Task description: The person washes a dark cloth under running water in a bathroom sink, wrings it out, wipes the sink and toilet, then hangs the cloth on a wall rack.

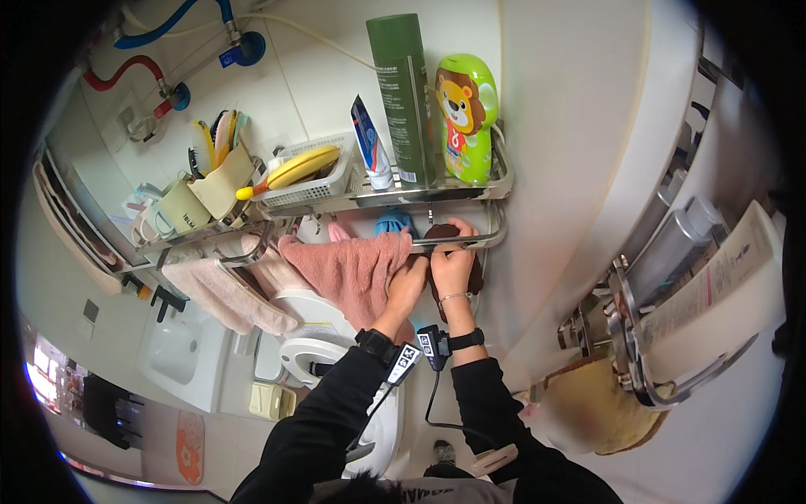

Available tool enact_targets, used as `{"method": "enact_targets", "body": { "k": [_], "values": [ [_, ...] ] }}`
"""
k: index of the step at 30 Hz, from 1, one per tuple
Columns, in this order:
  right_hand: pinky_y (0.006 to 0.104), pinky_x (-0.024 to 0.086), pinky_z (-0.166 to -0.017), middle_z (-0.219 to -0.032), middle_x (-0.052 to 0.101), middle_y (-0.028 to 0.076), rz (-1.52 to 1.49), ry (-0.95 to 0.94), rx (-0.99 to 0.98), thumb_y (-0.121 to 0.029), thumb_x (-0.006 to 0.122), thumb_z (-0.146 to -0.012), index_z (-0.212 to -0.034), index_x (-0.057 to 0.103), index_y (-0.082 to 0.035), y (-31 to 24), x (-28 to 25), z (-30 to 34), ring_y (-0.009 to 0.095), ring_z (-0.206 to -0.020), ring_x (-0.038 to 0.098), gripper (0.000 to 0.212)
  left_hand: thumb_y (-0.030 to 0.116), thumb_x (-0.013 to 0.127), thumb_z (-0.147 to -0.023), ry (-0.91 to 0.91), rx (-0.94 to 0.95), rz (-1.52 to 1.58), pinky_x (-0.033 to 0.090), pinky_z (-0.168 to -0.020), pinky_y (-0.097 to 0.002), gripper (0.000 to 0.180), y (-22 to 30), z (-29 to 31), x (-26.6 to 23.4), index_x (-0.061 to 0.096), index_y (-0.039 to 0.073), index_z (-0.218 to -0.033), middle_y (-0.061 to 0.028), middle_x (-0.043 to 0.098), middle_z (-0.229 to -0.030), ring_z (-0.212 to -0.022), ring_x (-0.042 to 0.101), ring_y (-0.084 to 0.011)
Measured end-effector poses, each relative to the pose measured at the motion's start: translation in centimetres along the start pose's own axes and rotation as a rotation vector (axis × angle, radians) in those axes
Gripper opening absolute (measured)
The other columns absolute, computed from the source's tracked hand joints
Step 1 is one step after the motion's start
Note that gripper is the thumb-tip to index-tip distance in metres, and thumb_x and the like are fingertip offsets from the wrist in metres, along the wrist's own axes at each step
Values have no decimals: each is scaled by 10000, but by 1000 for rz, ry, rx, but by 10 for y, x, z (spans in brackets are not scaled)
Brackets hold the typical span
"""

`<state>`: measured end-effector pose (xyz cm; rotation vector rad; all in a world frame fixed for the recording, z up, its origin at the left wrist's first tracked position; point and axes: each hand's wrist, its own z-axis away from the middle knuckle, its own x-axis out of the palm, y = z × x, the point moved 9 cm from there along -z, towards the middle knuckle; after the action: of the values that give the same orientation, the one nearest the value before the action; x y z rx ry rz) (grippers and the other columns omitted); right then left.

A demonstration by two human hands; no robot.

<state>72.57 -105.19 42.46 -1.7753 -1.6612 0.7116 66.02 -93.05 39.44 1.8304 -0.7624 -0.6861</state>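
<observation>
My right hand [452, 267] is closed on a dark brown cloth [474, 281] that hangs over the front metal bar [470, 243] of a wall rack. Some of its fingers curl over the bar, and part of the cloth shows behind it. Close on its left, my left hand [406, 287] is bent inward between the cloth and a pink towel [348, 273] draped on the same bar. The left fingertips are hidden, so what they pinch is unclear. A blue cloth item [393, 222] hangs behind the bar.
Above, the rack shelf [395, 196] carries a toothpaste tube [372, 144], a tall green bottle [401, 101], a lion-print bottle [467, 122] and a white basket [315, 191]. A toilet [323, 354] and sink [185, 344] stand below left. At right is a bottle rack [630, 328].
</observation>
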Motion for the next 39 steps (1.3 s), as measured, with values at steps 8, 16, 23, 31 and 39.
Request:
{"method": "enact_targets", "body": {
  "k": [8, 16, 23, 31, 39],
  "values": [
    [376, 408, -845, -1062, 493, 155, -66, 38, 150, -73, 620, -708, -1091, 402, -17, 25, 17, -22, 278, -926, 485, 444, 248, 517, -866, -96, 71, -244, 375, -945, -379, 437, -23, -14, 14, 468, 13, -1231, -225, 534, -1172, -1095, 508, -332],
    [300, 457, -812, -994, 559, 91, -436, -25, 177, -37, 605, -762, -1085, 477, -19, 40, 27, -30, 170, -898, 555, 348, 62, 505, -879, 86, 99, 237, 415, -914, -312, 457, -24, -56, 22, 406, 34, -1324, -134, 566, -1163, -1060, 539, -210],
    [239, 457, -775, -1060, 530, 68, -674, -43, 295, 16, 563, -800, -1160, 449, -30, 45, 31, -27, 123, -860, 536, 380, 126, 511, -871, 46, -19, 348, 425, -830, -258, 287, -9, -58, 23, 581, 29, -1132, -74, 620, -1007, -896, 563, -165],
    [374, 438, -823, -999, 569, 140, -10, -140, 115, -279, 703, -748, -990, 599, -37, 37, 31, -26, 296, -939, 537, 358, 208, 490, -916, -82, -201, 784, 438, -801, -251, 223, -83, -59, 45, 610, 40, -1002, -70, 616, -929, -851, 554, -147],
    [444, 422, -794, -931, 599, 144, 468, -128, -58, -381, 627, -759, -886, 643, -68, 33, 41, -23, 359, -848, 513, 338, 312, 464, -945, 56, -305, 732, 452, -829, -299, 209, -137, -52, 47, 563, 129, -964, -40, 585, -975, -919, 538, -143]
  ]
}}
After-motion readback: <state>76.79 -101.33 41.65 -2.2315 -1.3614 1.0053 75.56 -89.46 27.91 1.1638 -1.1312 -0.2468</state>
